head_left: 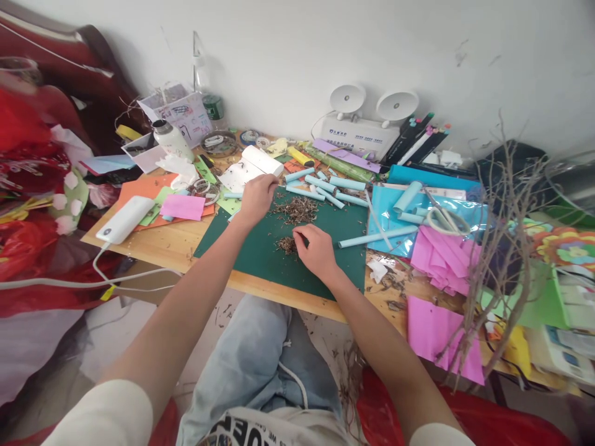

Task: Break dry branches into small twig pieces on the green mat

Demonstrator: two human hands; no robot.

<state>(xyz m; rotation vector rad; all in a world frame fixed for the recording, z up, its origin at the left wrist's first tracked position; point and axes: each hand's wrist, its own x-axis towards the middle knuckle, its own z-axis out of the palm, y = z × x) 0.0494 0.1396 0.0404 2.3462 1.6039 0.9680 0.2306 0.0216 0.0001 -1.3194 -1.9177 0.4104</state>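
A dark green cutting mat (260, 251) lies on the wooden table (162, 244) in front of me. Two heaps of brown twig scraps sit on it, a larger one (295, 209) further back and a smaller one (286, 245) nearer. My left hand (256, 197) hovers at the mat's back left edge, its fingertips pinched together on something too small to name. My right hand (317, 249) rests on the mat with curled fingers touching the smaller heap. Several rolled light-blue paper tubes (325, 184) lie just behind the mat.
Pink paper sheets (439, 257) and a bare branch (502, 248) crowd the right side. A white power bank (124, 219) with a cable lies at the left edge. Blue sheets (395, 214), tape rolls, a white twin-lamp unit (360, 133) and boxes fill the back.
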